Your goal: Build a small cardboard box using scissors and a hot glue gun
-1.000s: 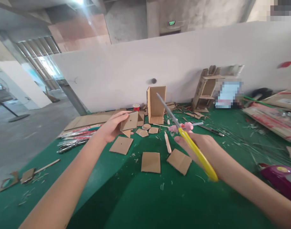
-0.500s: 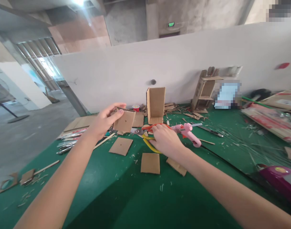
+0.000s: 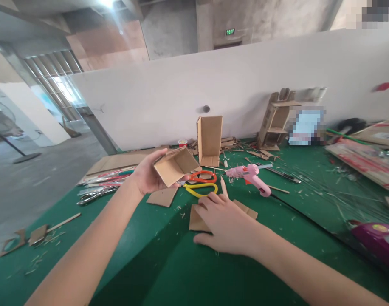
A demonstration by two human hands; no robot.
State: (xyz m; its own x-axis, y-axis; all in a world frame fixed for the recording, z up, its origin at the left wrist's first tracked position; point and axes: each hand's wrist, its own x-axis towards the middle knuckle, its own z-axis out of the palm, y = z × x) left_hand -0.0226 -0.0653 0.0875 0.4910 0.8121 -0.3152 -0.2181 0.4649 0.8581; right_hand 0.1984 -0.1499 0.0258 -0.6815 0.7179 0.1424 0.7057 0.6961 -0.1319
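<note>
My left hand (image 3: 150, 175) grips a small open cardboard box (image 3: 173, 168), tilted so that its hollow inside faces me. Over a flat cardboard square (image 3: 198, 222) reaches my right hand (image 3: 221, 221), its thumb apart from the curved fingers; it hides part of the square, and whether it touches it I cannot tell. Just beyond it lie scissors (image 3: 201, 190) with one orange and one yellow handle, their blades mostly hidden under the box. A second square (image 3: 245, 208) pokes out behind my right hand. Below the box rests a cardboard piece (image 3: 162, 196) with a small hole.
A pink glue gun (image 3: 253, 176) with a black cord lies right of centre. Behind stand an upright cardboard corner piece (image 3: 210, 138) and a cardboard shelf (image 3: 275, 121). Packaged tools (image 3: 100, 189) lie at left, a purple device (image 3: 376, 240) at right. Scraps litter the green table (image 3: 169, 272).
My right hand has put the scissors down on the table and moved nearer, over the cardboard square. The box in my left hand has turned, so its open side now shows.
</note>
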